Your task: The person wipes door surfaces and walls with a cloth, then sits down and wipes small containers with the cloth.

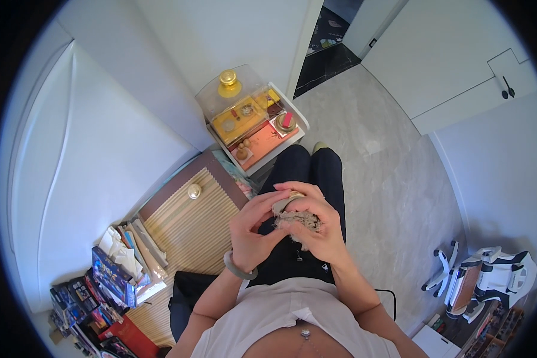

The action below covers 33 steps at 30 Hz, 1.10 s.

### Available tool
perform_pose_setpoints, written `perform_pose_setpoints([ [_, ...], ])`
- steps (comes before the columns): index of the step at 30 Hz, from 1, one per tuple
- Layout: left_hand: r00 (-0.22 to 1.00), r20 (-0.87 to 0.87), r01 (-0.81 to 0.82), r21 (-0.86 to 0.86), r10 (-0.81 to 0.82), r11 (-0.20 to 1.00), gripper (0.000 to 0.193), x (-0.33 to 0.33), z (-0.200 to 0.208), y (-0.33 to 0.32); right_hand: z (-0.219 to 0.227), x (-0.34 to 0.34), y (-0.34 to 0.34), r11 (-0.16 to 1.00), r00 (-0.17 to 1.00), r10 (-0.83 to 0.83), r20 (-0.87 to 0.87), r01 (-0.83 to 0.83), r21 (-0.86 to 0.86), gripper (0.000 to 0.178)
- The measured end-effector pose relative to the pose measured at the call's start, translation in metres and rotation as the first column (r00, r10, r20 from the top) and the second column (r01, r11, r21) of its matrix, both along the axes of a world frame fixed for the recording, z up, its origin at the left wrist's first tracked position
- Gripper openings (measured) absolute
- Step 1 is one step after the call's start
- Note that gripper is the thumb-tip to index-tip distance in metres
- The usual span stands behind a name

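Above my lap, both hands are closed around a frayed, grey-beige fibrous wad (304, 221). My left hand (252, 230) grips its left side, with the thumb pressed in from below and the fingers reaching over the top. On the other side my right hand (325, 224) wraps it, fingers bent over the upper edge. A smoother grey flap (282, 204) shows at the wad's upper left, between the hands. What the wad is made of I cannot make out. A pale bangle (240, 266) circles my left wrist.
A small white cart (304, 116) ahead carries a clear-lidded box with a gold knob (228, 77) and small items. At left is a ribbed tan mat (191, 221) with a round knob; books and papers (128, 256) pile nearby. A white office chair (501, 277) stands right.
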<state>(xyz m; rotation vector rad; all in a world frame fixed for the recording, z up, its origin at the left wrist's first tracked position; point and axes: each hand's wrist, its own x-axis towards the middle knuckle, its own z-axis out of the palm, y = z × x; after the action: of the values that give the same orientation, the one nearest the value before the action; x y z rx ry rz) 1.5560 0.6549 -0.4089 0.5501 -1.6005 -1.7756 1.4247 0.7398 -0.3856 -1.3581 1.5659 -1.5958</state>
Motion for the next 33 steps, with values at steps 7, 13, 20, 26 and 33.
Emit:
perform_pose_setpoints([
  [7, 0.995, -0.096, 0.047, 0.058, -0.041, 0.997, 0.05, -0.002, -0.006, 0.008, -0.01, 0.003, 0.001, 0.984, 0.787, -0.173, 0.592, 0.109, 0.142, 0.019],
  [13, 0.991, -0.015, -0.136, -0.022, 0.135, 0.99, 0.06, -0.006, 0.001, 0.016, -0.013, 0.003, 0.001, 0.998, 0.857, 0.056, 0.512, -0.032, -0.055, 0.022],
  [20, 0.965, 0.149, -0.133, -0.432, 0.216, 0.892, 0.072, 0.006, -0.003, 0.02, -0.012, 0.016, 0.0, 0.997, 0.992, 0.003, 0.124, 0.006, -0.075, 0.023],
  [26, 0.976, 0.057, -0.191, -0.248, 0.211, 0.95, 0.063, -0.009, -0.005, 0.019, -0.018, 0.023, -0.006, 0.987, 0.506, -0.154, 0.849, 0.112, 0.113, 0.019],
  [33, 0.971, 0.021, -0.234, 0.313, 0.239, 0.92, 0.043, 0.0, -0.05, -0.012, -0.059, 0.009, -0.007, 0.956, 0.326, -0.291, 0.9, 0.071, 0.284, 0.014],
])
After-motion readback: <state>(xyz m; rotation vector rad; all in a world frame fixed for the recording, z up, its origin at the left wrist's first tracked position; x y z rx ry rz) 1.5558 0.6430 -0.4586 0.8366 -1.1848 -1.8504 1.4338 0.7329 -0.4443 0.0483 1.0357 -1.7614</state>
